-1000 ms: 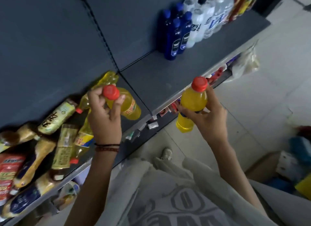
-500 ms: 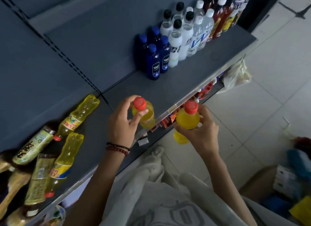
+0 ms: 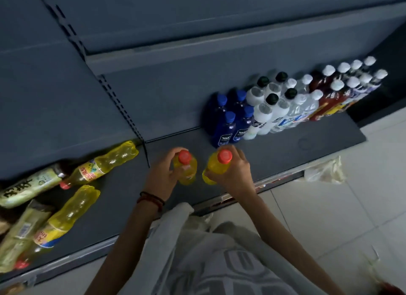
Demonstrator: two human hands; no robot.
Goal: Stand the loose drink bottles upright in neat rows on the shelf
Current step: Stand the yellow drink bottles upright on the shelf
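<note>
Head view, looking down on a dark grey shelf (image 3: 285, 147): the left hand (image 3: 161, 176) and right hand (image 3: 236, 176) each have their grip wrapped round the top of an upright, red-capped bottle. The left yellow bottle (image 3: 189, 174) and right yellow bottle (image 3: 213, 168) are held side by side near the shelf's front edge, probably to start a row beside the standing blue bottles (image 3: 228, 127). Other loose bottles (image 3: 105, 163) lie on their sides at the far left.

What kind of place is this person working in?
Probably a shop's drinks aisle: a long grey shelf, neat rows of blue bottles and white bottles, and loose bottles lying at the left.
</note>
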